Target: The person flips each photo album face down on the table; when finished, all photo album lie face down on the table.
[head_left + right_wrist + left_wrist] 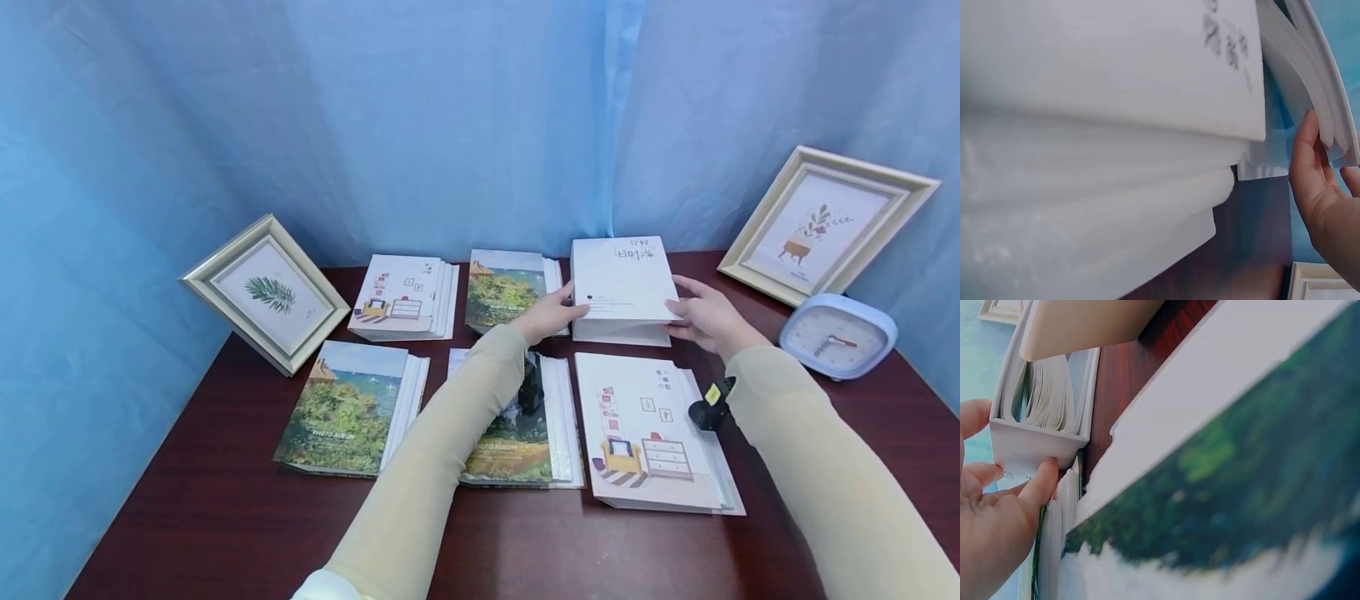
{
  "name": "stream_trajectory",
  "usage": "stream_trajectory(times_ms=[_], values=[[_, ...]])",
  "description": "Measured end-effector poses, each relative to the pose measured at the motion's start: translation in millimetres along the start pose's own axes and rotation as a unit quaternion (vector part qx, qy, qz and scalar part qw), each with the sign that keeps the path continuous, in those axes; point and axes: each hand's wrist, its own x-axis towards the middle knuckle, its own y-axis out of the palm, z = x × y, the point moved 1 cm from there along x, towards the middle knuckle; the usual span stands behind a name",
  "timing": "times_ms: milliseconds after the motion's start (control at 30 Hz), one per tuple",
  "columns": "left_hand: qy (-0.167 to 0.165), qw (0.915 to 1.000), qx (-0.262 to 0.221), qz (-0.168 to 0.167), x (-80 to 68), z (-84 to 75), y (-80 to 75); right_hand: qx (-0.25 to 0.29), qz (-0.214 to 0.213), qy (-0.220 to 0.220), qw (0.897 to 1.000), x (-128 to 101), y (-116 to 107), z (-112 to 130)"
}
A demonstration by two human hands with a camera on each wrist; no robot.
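Note:
A thick white photo album with dark lettering stands at the back right, between both hands. My left hand grips its left side; in the left wrist view the fingers press on its white spine. On the opposite side, my right hand holds the album with the thumb at the cover's edge; in the right wrist view fingers meet the page edges. Beside the left hand lies a landscape photo album, partly overlapped by it. In front lies a white album with an armchair drawing.
Another armchair album lies at back left. Two landscape albums lie in the front row, one partly behind my left sleeve. Framed pictures stand at both sides, with a blue clock at right on the dark table.

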Motion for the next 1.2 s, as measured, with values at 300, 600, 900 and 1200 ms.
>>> stream_trajectory(times_ms=[300, 600, 900, 1200], values=[[0.002, 1.0, -0.003, 0.004, -1.2, -1.3, 0.2, 0.128, 0.028, 0.006, 0.991, -7, -2, 4], [-0.005, 0.9953, -0.097, 0.007, -0.6, -1.4, -0.5, 0.141, 0.035, 0.033, 0.989, -6, -3, 7], [-0.001, 0.9893, -0.146, -0.009, -4.6, -2.1, 2.7, -0.01, 0.028, 0.031, 0.999, 1, -2, 0], [0.004, 0.9846, -0.173, -0.022, -10.1, -7.4, 3.1, -0.129, 0.029, 0.01, 0.991, -1, 1, -1]])
